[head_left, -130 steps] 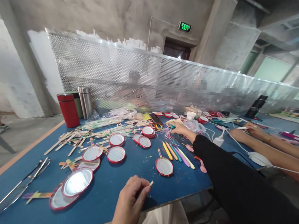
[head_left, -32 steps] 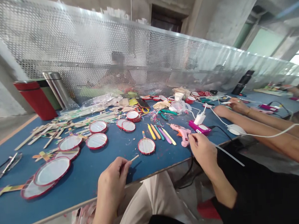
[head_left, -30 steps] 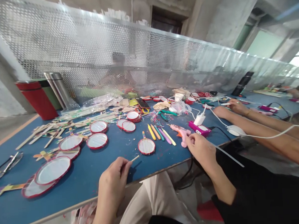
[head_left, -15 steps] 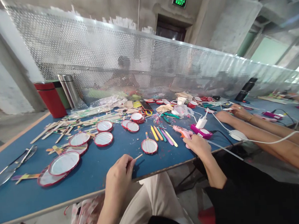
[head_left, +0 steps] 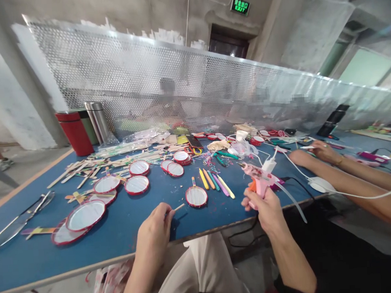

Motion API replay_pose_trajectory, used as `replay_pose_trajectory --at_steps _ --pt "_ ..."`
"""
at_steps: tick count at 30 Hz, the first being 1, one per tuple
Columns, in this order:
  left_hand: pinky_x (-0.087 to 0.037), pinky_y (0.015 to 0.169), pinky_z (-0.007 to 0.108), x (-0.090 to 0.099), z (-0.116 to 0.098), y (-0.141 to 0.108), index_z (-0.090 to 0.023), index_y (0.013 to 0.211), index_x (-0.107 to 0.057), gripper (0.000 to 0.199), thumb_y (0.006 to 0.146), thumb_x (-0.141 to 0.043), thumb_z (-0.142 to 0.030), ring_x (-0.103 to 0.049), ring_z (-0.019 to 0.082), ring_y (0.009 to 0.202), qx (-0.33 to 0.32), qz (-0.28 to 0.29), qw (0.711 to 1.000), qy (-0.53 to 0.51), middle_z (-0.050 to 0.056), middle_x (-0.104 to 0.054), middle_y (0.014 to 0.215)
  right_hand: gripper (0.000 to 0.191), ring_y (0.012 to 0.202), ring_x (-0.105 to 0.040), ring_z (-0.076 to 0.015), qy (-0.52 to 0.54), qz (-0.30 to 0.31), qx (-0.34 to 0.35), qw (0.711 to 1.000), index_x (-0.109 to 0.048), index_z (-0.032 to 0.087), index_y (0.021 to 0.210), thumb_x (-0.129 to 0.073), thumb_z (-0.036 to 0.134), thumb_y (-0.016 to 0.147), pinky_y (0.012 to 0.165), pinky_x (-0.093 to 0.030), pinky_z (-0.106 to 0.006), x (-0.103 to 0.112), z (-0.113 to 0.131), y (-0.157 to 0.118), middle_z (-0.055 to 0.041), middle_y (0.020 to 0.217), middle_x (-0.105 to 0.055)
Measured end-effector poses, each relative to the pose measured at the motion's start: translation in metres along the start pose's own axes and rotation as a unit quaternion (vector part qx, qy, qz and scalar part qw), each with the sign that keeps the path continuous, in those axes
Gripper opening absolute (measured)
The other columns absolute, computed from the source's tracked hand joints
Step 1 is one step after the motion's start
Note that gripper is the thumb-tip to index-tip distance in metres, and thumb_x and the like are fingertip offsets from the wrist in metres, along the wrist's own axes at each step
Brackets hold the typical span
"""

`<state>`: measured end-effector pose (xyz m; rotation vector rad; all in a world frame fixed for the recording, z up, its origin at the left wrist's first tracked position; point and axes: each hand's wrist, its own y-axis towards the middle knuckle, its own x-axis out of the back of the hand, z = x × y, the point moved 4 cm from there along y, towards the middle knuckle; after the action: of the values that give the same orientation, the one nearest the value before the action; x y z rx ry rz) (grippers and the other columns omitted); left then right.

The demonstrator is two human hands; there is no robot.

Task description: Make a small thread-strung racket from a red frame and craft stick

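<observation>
My left hand point(head_left: 155, 225) is closed in a pinch on a short thin wooden stick point(head_left: 179, 207), just above the table's front edge. A pink glue gun point(head_left: 260, 180) with an orange trigger is in my right hand point(head_left: 266, 206), raised off the table, its nozzle pointing up and left. A clear glue stick point(head_left: 295, 200) trails from its back. Between my hands lies a small round red-rimmed disc point(head_left: 196, 196) with a short coloured stick at its top. Several coloured pens point(head_left: 216, 182) lie beside it.
More red-rimmed discs point(head_left: 86, 214) and loose wooden sticks point(head_left: 82, 172) cover the left side. A red bottle point(head_left: 74, 134) and a steel flask point(head_left: 97, 123) stand at the back left. At right, a co-worker's forearms point(head_left: 350, 173) rest near white cables. A perforated metal screen point(head_left: 129, 75) runs behind.
My right hand has lifted the glue gun off the table and tilted it upward. My left hand keeps the stick in nearly the same place. The view has shifted slightly.
</observation>
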<state>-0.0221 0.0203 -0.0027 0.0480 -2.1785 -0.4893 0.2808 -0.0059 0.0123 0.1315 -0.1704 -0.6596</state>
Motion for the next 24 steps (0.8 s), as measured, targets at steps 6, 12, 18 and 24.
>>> replay_pose_trajectory --at_steps 6,12,18,24 --pt "-0.033 0.051 0.024 -0.008 -0.009 0.017 -0.023 0.083 -0.052 0.017 0.093 -0.041 -0.029 -0.065 0.018 0.067 0.059 0.041 0.989 0.128 0.003 -0.068 0.08 0.032 0.041 -0.041 -0.008 0.091 0.077 -0.035 0.992 -0.054 0.019 0.083 -0.073 0.041 0.068 0.041 -0.032 -0.021 -0.019 0.004 -0.036 0.0089 0.049 -0.045" --pt "-0.039 0.058 0.022 -0.013 -0.006 0.019 -0.024 0.083 -0.052 0.017 0.093 -0.04 -0.03 -0.064 0.015 0.065 0.041 0.035 0.998 0.026 -0.001 -0.067 0.075 0.029 0.054 -0.051 -0.0097 0.238 0.151 -0.106 0.954 -0.055 0.018 0.07 -0.076 0.038 0.071 0.052 -0.043 -0.022 -0.026 0.009 -0.045 0.0034 0.061 -0.054" --pt "-0.041 0.06 0.022 -0.008 -0.007 0.017 -0.025 0.083 -0.053 0.016 0.092 -0.04 -0.026 -0.065 0.015 0.068 0.049 0.045 0.998 0.002 -0.002 -0.068 0.075 0.031 0.043 -0.058 -0.0135 0.208 0.24 -0.126 0.94 -0.065 0.015 0.081 -0.076 0.041 0.067 0.042 -0.045 -0.026 -0.042 0.013 -0.052 -0.0027 0.069 -0.065" --pt "-0.039 0.059 0.021 -0.009 -0.012 0.016 -0.025 0.084 -0.054 0.017 0.093 -0.039 -0.023 -0.065 0.013 0.068 0.057 0.049 0.997 0.026 -0.003 -0.069 0.076 0.029 0.048 -0.055 -0.0102 0.215 0.279 -0.119 0.928 -0.071 0.014 0.087 -0.079 0.033 0.067 0.048 -0.042 -0.023 -0.053 0.012 -0.053 -0.0068 0.078 -0.07"
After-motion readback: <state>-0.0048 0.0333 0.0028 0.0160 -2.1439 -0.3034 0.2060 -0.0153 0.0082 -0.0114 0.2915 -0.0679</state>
